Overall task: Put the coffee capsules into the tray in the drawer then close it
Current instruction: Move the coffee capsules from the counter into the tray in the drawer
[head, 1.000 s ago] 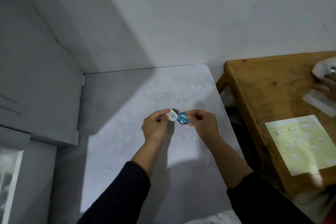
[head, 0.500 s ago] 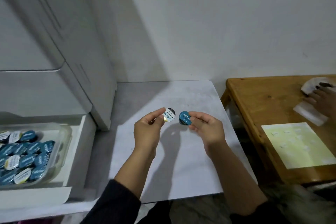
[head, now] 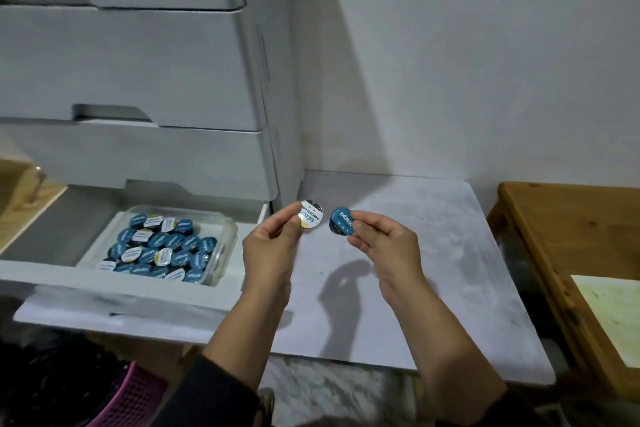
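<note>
My left hand (head: pixel 268 248) pinches a white-lidded coffee capsule (head: pixel 310 214) by its rim. A blue-lidded coffee capsule (head: pixel 341 221) is gripped in my right hand (head: pixel 384 246). Both are held up side by side above the grey marble-look tabletop (head: pixel 433 253), just right of the open bottom drawer (head: pixel 117 279). Inside that drawer a clear plastic tray (head: pixel 227 236) holds several blue and white capsules (head: pixel 159 250).
A white drawer cabinet (head: pixel 138 80) rises behind the open drawer, its upper drawers shut. A wooden table (head: pixel 568 236) with a pale yellow sheet (head: pixel 613 308) stands at the right. A pink basket (head: pixel 135 399) sits at the bottom left.
The view has swung left and down, bringing the open drawer and the tray of capsules into sight. My hands, each still holding a capsule, have shifted towards the drawer's side.
</note>
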Demonstrator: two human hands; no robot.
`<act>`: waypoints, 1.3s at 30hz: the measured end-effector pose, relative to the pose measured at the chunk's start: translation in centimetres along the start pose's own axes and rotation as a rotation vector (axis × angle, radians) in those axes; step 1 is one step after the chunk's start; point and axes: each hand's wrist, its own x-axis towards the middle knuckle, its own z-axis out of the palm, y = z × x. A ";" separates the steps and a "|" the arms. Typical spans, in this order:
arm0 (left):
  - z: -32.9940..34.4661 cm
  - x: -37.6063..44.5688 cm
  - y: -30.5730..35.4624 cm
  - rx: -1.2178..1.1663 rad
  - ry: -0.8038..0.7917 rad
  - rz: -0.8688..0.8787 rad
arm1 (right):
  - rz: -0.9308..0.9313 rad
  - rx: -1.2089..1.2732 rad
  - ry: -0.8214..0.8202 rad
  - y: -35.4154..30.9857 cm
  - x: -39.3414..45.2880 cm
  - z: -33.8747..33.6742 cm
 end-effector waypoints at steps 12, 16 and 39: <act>-10.0 4.3 1.5 -0.055 0.194 -0.049 | 0.061 -0.006 -0.037 3.6 -0.7 10.9; -13.9 7.4 1.7 -0.045 0.194 -0.081 | 0.110 -0.003 -0.012 5.6 -0.1 15.4; -23.9 25.5 -2.2 0.388 -0.237 -0.513 | 0.315 -0.181 0.533 15.3 6.1 31.1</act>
